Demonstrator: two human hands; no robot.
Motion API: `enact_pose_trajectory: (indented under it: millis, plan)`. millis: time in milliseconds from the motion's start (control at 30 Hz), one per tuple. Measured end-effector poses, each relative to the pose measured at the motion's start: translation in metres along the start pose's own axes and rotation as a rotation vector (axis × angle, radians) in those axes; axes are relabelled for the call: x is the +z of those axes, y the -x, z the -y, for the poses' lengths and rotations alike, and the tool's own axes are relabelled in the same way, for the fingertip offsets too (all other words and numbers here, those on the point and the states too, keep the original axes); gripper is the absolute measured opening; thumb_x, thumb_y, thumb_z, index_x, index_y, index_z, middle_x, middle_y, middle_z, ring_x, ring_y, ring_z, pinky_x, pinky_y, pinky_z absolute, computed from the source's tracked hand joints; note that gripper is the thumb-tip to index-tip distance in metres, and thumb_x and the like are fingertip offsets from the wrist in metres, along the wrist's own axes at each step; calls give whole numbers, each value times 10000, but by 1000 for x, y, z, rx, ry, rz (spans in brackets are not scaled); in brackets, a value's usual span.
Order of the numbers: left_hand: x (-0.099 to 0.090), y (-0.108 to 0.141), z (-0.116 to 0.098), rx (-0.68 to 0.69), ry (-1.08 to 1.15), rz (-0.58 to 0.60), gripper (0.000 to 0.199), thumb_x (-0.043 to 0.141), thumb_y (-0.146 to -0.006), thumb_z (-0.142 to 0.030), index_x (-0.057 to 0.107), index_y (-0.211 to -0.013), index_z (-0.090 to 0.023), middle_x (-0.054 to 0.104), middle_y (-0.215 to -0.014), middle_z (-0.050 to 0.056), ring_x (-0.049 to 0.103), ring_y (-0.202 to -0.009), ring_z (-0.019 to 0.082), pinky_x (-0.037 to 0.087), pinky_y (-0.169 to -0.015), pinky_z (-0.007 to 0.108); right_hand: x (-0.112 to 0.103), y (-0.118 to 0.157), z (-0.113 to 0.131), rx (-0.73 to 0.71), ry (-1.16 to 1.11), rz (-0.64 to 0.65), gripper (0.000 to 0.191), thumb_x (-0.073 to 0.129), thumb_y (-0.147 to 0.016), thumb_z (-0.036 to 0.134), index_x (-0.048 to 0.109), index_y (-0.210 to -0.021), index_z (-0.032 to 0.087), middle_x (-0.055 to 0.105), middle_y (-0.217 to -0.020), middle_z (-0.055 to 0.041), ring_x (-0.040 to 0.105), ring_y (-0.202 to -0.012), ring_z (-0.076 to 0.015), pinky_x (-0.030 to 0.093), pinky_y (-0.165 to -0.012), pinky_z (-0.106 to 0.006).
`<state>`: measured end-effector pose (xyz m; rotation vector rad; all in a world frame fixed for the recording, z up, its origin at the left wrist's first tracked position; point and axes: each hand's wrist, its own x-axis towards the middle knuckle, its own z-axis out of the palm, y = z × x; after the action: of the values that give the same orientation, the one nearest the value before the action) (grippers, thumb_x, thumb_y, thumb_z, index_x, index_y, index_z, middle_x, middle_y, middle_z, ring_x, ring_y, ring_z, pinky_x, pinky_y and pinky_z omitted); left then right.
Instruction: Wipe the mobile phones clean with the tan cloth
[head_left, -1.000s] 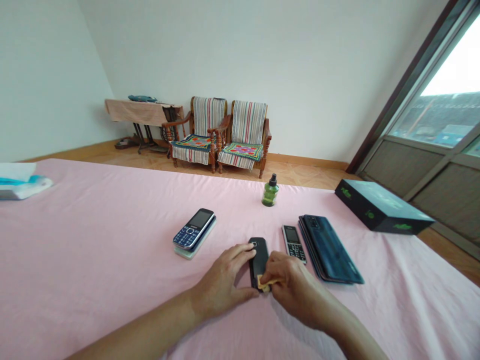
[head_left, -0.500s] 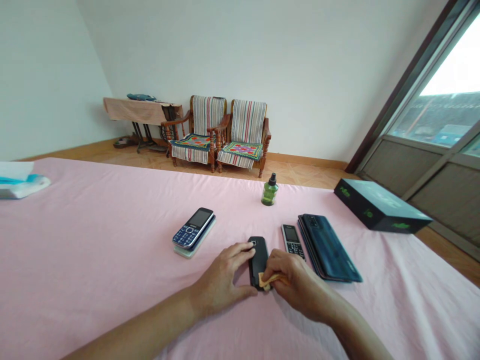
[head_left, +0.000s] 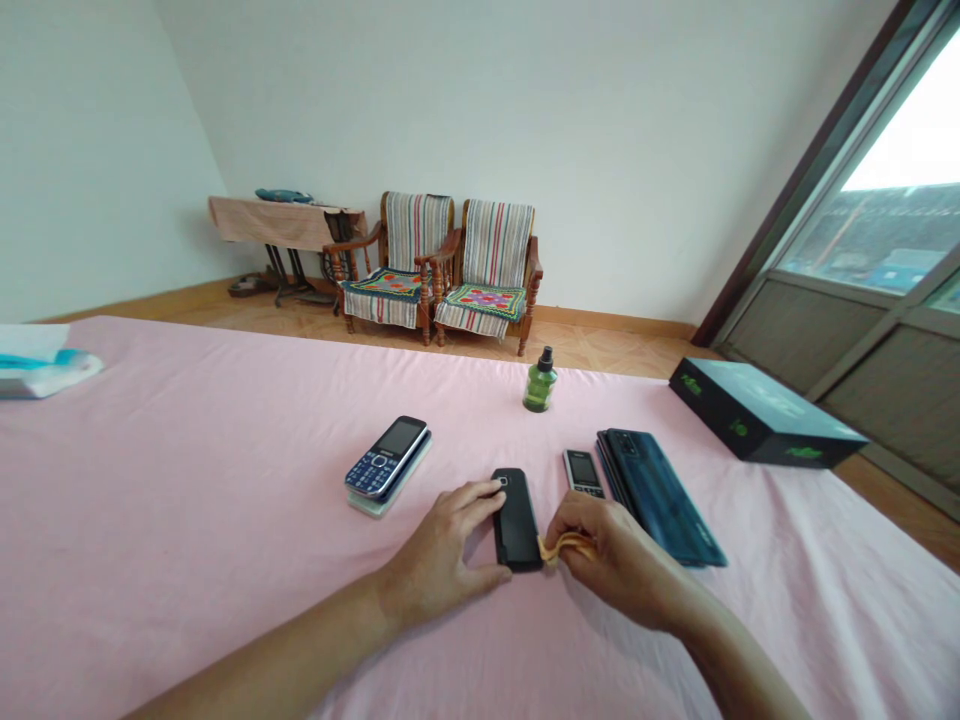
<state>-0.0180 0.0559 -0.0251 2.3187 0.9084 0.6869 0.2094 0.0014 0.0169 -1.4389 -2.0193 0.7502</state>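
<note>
A black mobile phone [head_left: 517,522] lies back side up on the pink cloth. My left hand [head_left: 441,555] steadies it, fingertips at its upper left by the camera and thumb at the lower left corner. Pinched in my right hand [head_left: 611,550] is a small yellow-orange cloth [head_left: 566,544], its edge against the phone's lower right side. Just beyond that hand lies a small silver and black keypad phone [head_left: 582,470], its lower part hidden. To the right are stacked smartphones [head_left: 660,495], the top one dark blue.
A blue keypad phone [head_left: 386,455] rests on another phone at the left. A green spray bottle [head_left: 540,382] stands near the far edge of the pink-covered surface [head_left: 225,450]. A black box [head_left: 757,410] sits far right, a white and blue packet [head_left: 45,372] far left. Two wooden chairs [head_left: 487,260] stand beyond.
My right hand and the cloth have moved right, off the phone's back to its side edge. The phone has shifted slightly left and away, and more of its back shows.
</note>
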Motion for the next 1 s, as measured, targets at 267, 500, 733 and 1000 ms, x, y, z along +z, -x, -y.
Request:
enact_pose_trajectory:
  millis: [267,500,733,1000]
  plan:
    - [0,-1,0,-7,-6,3,686,816,-697,-329,548,-1319,-220,510,-1402,130,468,-1293,325,384,-1071,510,10,0,4,70,-23,49,305,468,-657,-54,669,-705,169,678,-741,-5,622,-710,-126,432,-647,-213]
    - [-1,-1,1,8,46,-5,700,830,-678,-330,557,-1314,-225,513,-1395,129,473,-1290,325,383,-1081,493,16,-2,9,-19,-82,-15,310,494,-716,-45,672,-826,183,654,-832,-10,613,-787,-136,448,-709,-232]
    - [-1,-2,-1,11,37,5,630,806,-708,-328,577,-1283,-207,508,-1397,131,465,-1296,316,376,-1094,480,32,-9,19,-146,79,28,325,468,-806,-51,679,-855,192,568,-903,-41,538,-879,-166,439,-758,-272]
    - [3,-1,0,37,16,-29,618,782,-686,-234,570,-1266,-189,521,-1378,125,482,-1279,300,395,-1085,456,39,-9,35,-142,320,63,225,471,-827,-19,585,-786,170,550,-933,-63,504,-896,-188,446,-753,-285]
